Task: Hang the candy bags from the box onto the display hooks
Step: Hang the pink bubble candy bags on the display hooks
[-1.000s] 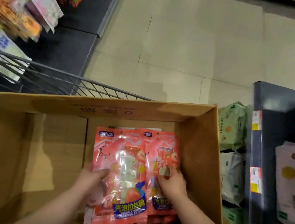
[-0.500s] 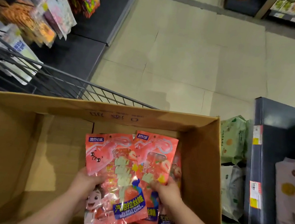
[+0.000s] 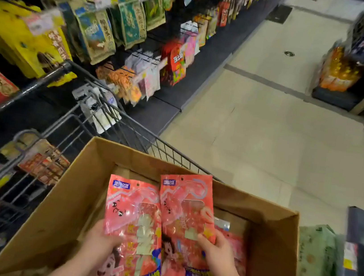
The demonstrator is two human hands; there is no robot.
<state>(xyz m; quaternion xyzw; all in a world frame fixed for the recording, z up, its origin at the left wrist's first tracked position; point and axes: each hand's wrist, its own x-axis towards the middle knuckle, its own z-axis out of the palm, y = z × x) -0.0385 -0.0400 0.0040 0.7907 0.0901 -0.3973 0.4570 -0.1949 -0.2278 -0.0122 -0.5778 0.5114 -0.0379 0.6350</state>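
Our hands (image 3: 159,244) gripped upright candy bags (image 3: 135,229) over the box (image 3: 279,240) (hang holes uppermost); display hooks (image 3: 141,55) stood up-left, nearer our left hand (image 3: 101,240).

Two hands (image 3: 101,241), one box (image 3: 69,204)

The cardboard box (image 3: 69,204) sits in a wire shopping cart (image 3: 98,126) on the tiled floor (image 3: 269,138). Inside the box, more pink candy bags (image 3: 238,246) lie flat just right of and beneath the gripped bags, against its right wall. Left of the grip, bare cardboard bottom shows. Beyond the grip, the box's far wall rests by the cart's rim.
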